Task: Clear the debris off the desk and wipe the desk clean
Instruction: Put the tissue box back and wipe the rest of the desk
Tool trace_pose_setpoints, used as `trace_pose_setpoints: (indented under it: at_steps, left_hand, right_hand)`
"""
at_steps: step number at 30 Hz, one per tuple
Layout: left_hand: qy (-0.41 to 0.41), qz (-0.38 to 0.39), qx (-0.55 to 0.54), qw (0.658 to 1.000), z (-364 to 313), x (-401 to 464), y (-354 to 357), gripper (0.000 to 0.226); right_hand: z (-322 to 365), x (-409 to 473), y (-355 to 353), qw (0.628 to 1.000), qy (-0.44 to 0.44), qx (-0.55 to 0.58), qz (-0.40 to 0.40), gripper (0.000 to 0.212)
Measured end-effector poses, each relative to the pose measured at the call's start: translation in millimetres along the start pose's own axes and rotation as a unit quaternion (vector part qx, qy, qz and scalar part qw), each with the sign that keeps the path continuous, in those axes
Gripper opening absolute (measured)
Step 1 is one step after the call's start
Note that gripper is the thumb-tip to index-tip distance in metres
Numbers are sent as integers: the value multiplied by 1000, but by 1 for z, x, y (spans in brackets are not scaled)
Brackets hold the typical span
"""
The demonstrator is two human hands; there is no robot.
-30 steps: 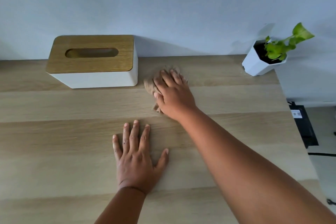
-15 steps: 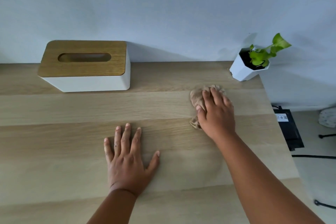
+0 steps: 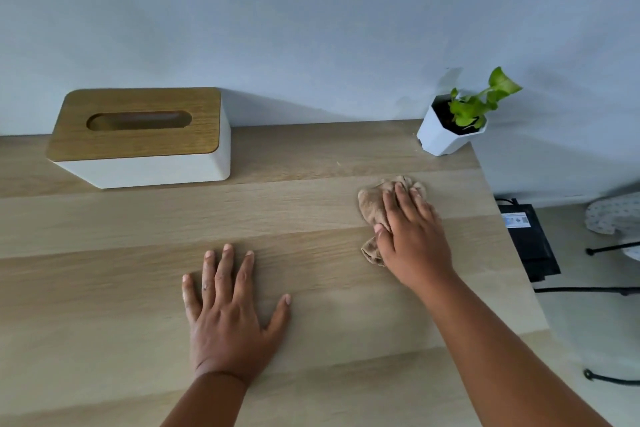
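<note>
My right hand [image 3: 412, 236] presses a crumpled tan cloth [image 3: 372, 206] flat against the light wooden desk [image 3: 121, 288], toward the desk's right side. Parts of the cloth stick out past the fingertips and beside the thumb. My left hand [image 3: 228, 315] lies palm down on the desk in front of me, fingers spread, holding nothing. A few tiny specks lie on the desk near the plant pot.
A white tissue box with a wooden lid [image 3: 138, 139] stands at the back left against the wall. A small white pot with a green plant [image 3: 450, 128] sits at the back right corner. The desk's right edge [image 3: 509, 246] drops to a floor with a black box [image 3: 530, 243] and cables.
My right hand has slid the cloth from beside the tissue box rightward across the desk to below the plant pot. My left hand has stayed flat in place.
</note>
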State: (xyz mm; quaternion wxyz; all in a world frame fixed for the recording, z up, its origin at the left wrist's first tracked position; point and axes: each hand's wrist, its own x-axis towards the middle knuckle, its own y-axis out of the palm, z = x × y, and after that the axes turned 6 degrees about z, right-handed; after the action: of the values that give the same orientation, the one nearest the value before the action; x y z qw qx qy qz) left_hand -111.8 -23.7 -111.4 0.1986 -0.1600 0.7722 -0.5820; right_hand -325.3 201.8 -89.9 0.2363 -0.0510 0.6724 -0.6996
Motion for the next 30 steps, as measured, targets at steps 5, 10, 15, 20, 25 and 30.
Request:
trace_pose_setpoints:
  at_steps: [5, 10, 15, 20, 25, 30]
  left_hand:
    - [-1, -4, -10, 1000, 0, 1, 1, 93]
    - [0, -16, -12, 1000, 0, 2, 5, 94]
    - [-1, -11, 1, 1000, 3, 2, 8, 94]
    - [-1, -11, -6, 1000, 0, 2, 5, 94]
    - [-3, -8, -4, 1000, -3, 1, 0, 93]
    - [-2, -1, 4, 1000, -4, 1, -2, 91]
  right_hand:
    - [-16, 36, -9, 995, 95, 7, -10, 76]
    - [1, 85, -23, 994, 104, 29, -17, 73]
    - [-2, 71, -24, 998, 52, 20, -19, 69]
    - [-18, 46, -11, 1000, 22, 16, -12, 70]
    - [11, 80, -12, 997, 55, 32, -48, 62]
    - [55, 98, -13, 996, -78, 33, -16, 59]
